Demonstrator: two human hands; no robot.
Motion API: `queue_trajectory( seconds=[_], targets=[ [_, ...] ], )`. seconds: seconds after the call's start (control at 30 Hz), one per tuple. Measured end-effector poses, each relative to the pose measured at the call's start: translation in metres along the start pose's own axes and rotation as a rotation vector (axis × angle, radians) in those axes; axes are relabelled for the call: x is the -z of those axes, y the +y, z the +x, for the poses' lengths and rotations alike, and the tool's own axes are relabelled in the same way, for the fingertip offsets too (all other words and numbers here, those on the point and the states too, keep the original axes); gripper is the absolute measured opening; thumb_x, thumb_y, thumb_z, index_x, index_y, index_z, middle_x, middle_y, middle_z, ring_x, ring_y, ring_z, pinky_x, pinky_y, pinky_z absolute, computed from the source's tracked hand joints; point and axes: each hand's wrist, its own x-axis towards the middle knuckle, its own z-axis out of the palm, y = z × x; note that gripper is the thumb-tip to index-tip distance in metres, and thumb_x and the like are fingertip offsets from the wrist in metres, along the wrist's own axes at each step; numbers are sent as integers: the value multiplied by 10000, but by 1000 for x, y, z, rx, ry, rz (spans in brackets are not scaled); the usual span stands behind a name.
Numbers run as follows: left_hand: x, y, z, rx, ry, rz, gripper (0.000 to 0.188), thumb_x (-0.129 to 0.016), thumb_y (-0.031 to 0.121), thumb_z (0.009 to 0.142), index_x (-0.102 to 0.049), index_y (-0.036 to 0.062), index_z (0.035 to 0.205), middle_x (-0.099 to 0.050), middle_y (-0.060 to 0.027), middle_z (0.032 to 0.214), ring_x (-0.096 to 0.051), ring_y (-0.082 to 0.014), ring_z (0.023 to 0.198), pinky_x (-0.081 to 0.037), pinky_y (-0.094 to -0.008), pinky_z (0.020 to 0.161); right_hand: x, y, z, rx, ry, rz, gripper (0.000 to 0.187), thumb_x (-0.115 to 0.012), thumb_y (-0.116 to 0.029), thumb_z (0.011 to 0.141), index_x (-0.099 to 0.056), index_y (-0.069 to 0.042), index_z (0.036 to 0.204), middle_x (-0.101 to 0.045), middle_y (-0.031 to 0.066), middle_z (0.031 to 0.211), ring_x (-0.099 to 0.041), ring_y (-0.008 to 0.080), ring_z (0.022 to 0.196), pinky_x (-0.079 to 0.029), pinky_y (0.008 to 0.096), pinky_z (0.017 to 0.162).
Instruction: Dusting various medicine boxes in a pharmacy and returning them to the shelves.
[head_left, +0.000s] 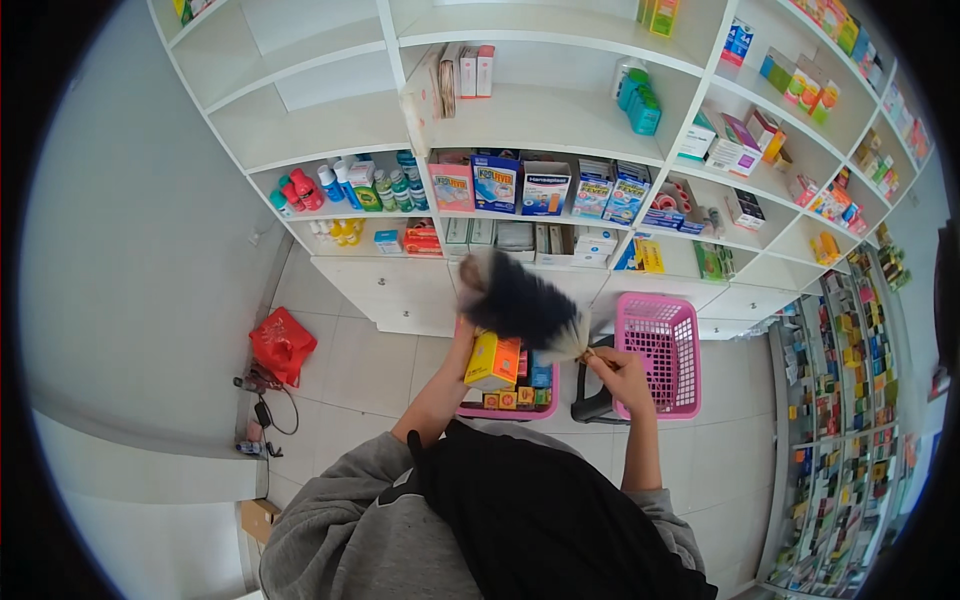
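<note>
Several boxes [494,190] on the white shelves [550,110] are printed with bold lettering on blue, pink and white; the print on a yellow box [490,362] is too small to be read. That box is seen beside the left forearm [438,396], above a filled pink basket [508,414]. A black duster [525,305] is gripped in the tightly curled right hand [624,381]; the left hand [471,287] is blurred and partly hidden by the duster, so its hold cannot be told. The drawers [400,290] are partly blocked too.
</note>
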Motion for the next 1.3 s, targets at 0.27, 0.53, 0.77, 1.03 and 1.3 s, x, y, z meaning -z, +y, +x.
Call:
queue_trajectory(
  seconds=[0.27, 0.53, 0.77, 1.03, 1.3],
  targets=[
    [5, -8, 5, -124, 0, -147, 553, -545, 426, 889, -475, 46, 1284, -621, -116, 1077, -650, -233, 912, -554, -356, 783, -7, 8, -15, 162, -50, -38, 252, -718, -204, 760, -690, 3, 902, -636, 62, 697, -546, 99, 588, -428, 242, 561],
    [-34, -16, 5, -126, 213, -29, 493, -407, 399, 947, -459, 21, 1259, -559, -162, 1195, -567, -283, 1071, -461, -394, 932, 21, 20, -39, 579, 329, -558, 328, -776, -231, 646, -706, -67, 920, -556, 61, 608, -551, 182, 536, -413, 288, 497],
    [-45, -27, 9, 24, 214, -92, 462, -469, 427, 912, -543, 54, 1175, -635, -131, 1029, -640, -244, 907, -521, -354, 805, 12, 40, -45, 474, 417, -428, 327, -783, -272, 642, -703, -74, 890, -545, 50, 601, -530, 188, 514, -406, 304, 475],
    [-23, -33, 39, -25, 61, -324, 464, -413, 423, 918, -534, 57, 1176, -630, -128, 1028, -619, -257, 942, -484, -397, 876, 15, 41, -42, 496, 502, -529, 383, -780, -347, 621, -703, -106, 908, -519, 21, 593, -516, 181, 514, -407, 310, 478],
    [28, -27, 53, -156, 173, 272, 412, -421, 377, 932, -547, 37, 1130, -642, -126, 957, -644, -247, 842, -529, -360, 743, -2, 39, -37, 661, 394, -629, 417, -746, -436, 612, -701, -122, 883, -499, 8, 582, -507, 177, 508, -401, 308, 465]
  ],
)
